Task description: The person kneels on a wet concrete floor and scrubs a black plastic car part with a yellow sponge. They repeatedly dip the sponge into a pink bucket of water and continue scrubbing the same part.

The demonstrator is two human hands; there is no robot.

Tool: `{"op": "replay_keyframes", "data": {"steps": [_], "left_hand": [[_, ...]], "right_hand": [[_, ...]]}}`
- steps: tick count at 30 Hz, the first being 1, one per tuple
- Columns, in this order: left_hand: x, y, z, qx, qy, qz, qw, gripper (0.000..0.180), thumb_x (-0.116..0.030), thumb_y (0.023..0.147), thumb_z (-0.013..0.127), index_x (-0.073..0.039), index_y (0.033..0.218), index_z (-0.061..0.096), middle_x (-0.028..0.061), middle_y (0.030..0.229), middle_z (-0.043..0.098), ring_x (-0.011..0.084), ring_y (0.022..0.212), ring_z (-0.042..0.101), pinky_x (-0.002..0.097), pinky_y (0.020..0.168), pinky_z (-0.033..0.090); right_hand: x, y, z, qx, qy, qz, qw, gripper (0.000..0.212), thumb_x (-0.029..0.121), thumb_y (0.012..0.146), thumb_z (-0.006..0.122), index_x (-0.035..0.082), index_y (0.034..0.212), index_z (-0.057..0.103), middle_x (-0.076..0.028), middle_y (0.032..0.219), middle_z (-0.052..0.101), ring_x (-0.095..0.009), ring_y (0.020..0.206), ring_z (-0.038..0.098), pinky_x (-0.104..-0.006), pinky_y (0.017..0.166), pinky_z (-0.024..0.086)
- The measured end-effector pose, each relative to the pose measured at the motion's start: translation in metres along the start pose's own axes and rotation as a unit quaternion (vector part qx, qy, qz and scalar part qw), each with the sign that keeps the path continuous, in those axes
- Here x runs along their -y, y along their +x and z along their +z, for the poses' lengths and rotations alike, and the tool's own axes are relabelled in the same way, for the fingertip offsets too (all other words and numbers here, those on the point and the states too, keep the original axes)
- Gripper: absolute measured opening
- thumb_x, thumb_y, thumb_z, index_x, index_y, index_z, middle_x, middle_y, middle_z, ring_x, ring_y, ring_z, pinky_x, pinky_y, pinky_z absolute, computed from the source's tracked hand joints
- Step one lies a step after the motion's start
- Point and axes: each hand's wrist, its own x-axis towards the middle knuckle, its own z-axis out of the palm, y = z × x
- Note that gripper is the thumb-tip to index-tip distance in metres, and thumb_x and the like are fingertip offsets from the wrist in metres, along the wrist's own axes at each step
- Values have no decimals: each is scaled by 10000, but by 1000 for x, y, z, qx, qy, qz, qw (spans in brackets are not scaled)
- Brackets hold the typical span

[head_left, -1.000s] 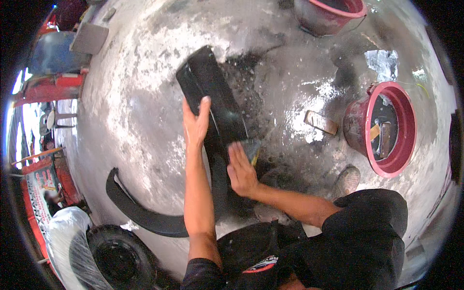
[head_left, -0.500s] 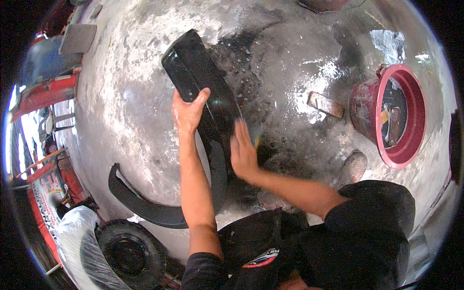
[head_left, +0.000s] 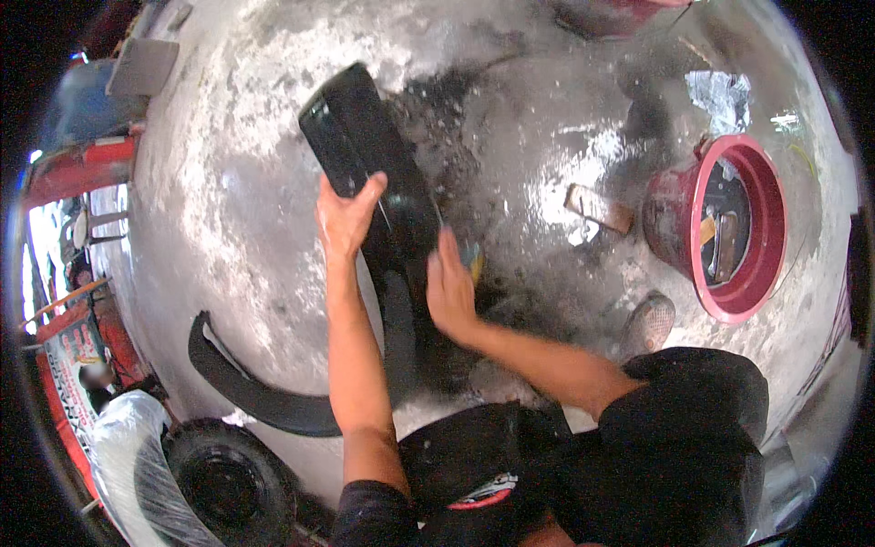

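Observation:
A long, glossy black curved trim piece [head_left: 355, 118], shaped like a wheel-arch fender flare, slants up from my lap. Its matte lower part [head_left: 264, 401] bends round to the left and ends in an upturned tip. My left hand [head_left: 344, 217] grips the left edge of the upper part, thumb across the face. Against the right edge, my right hand [head_left: 451, 287] is slightly blurred, its fingers together and pointing up along the piece. The inner side of those fingers is hidden. A small blue and yellow thing [head_left: 474, 261] shows just beyond them; whether I hold it is unclear.
At right stands a dark red bucket [head_left: 770, 228] with dark water and some pieces in it. A flat block [head_left: 599, 208] and crumpled silvery sheet [head_left: 720, 98] lie on the wet concrete floor [head_left: 237, 182]. A tyre [head_left: 228, 483] lies at lower left, beside a plastic-wrapped item [head_left: 137, 456].
The whole view has shifted slightly, so most things sit a little further left. My left hand keeps its hold; my right hand stays at the piece's right edge, its fingers shifted slightly.

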Motion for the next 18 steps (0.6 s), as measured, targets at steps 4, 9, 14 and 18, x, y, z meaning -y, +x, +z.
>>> {"op": "replay_keyframes", "data": {"steps": [4,9,14,18], "left_hand": [[0,1,10,10,34,0,999,534,-261,783,854,10,1195,651,119,1069,741,219,935,699,365,865,543],[6,8,-7,4,-12,-35,999,576,-269,768,859,15,1218,639,134,1071,742,243,954,705,375,895,537],[3,8,-5,4,-35,-22,999,544,-252,773,864,19,1194,650,126,1055,741,217,937,695,358,875,535],[10,12,-13,0,-4,-9,1000,496,-234,794,850,18,1177,658,122,1054,740,206,926,687,348,872,532]], "right_hand": [[26,111,-1,-8,-2,-34,999,502,237,1071,388,-109,1430,447,-296,1490,464,-407,1422,418,-453,1215,278],[3,-26,-5,25,2,84,996,577,225,1067,371,-97,1536,274,-306,1593,300,-438,1475,324,-455,1226,252],[22,65,-18,42,16,60,997,550,303,1081,377,-23,1524,375,-234,1583,375,-374,1465,375,-472,1216,259],[0,20,-21,42,52,25,997,527,291,1072,422,35,1532,401,-208,1564,422,-365,1440,421,-453,1216,263]]}}
